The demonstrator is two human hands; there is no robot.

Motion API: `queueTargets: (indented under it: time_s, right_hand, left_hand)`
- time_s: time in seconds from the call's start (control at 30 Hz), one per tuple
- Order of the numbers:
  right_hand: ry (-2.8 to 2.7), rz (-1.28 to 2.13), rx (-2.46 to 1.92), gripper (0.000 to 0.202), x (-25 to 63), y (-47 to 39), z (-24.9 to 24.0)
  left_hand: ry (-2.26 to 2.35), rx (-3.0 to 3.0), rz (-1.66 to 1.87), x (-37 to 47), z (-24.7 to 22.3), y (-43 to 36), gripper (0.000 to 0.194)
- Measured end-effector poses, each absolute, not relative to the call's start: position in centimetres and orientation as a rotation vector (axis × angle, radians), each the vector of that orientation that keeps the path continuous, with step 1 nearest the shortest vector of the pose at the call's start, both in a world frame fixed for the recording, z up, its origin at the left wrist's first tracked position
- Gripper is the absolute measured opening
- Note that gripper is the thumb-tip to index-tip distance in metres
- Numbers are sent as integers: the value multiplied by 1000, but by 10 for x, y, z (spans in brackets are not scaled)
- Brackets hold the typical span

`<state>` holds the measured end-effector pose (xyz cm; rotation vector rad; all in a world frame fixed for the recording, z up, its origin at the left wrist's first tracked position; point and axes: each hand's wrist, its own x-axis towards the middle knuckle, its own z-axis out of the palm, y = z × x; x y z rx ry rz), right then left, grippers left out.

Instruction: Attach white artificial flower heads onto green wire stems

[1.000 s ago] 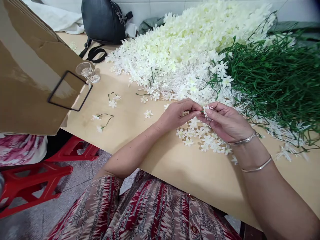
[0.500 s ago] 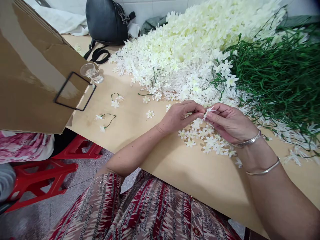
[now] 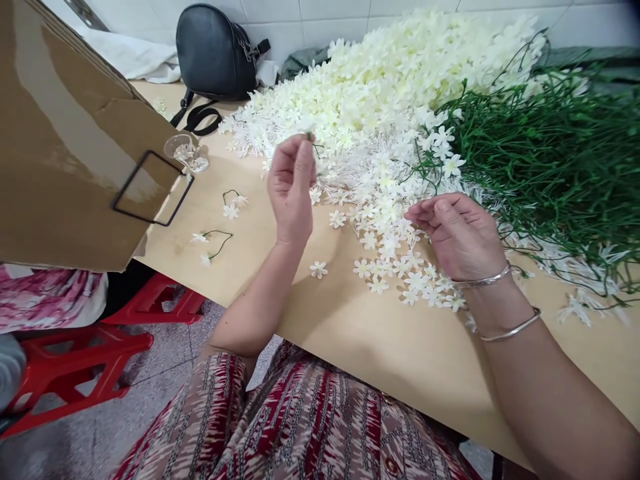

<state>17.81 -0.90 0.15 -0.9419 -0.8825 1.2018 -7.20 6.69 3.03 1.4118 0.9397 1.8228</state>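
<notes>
My left hand (image 3: 294,190) is raised over the table, thumb and fingertips pinched on a green flower stem (image 3: 310,137). Most of that stem is hidden, and its ends are hard to make out. My right hand (image 3: 460,237) hovers above loose white flowers (image 3: 413,280), its fingers loosely bent and apart, with nothing visible in it. Behind both hands rises a large heap of white artificial flowers (image 3: 390,87). Thin white stamens (image 3: 350,170) lie along the heap's front. A single flower (image 3: 319,269) rests beside my left forearm.
Green stems (image 3: 560,160) are piled at the right. Stems with flowers on them (image 3: 217,243) lie on the table (image 3: 265,280) at left, near a clear plastic cup (image 3: 185,152). A cardboard box (image 3: 75,147), black bag (image 3: 215,53) and red stools (image 3: 80,360) stand leftward.
My hands have parted from a white flower piece they held together. The left hand moved up and left and now pinches a green stem; the right stayed nearly in place and loosened.
</notes>
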Motion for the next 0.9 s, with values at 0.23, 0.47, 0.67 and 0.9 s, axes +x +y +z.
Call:
queueTargets:
  time_s: [0.23,0.47,0.67,0.9]
  right_hand:
    - [-944,1196,-974,41,183,-7,-5]
    - [-1046,1187,-1055,32,183,-7,-10]
    - [-1131,1133,-1089,29,180,-10,-11]
    - [-1595,849,-1000,14,168,-21,0]
  left_hand:
    - [1635,1460,1808,-133,30,90,68]
    - [2036,874,1768,-195,-7,131,84]
    - [1859,1507,1664,-151,-18,116,80]
    - [1852,1667,1315,-101,-42,102,77]
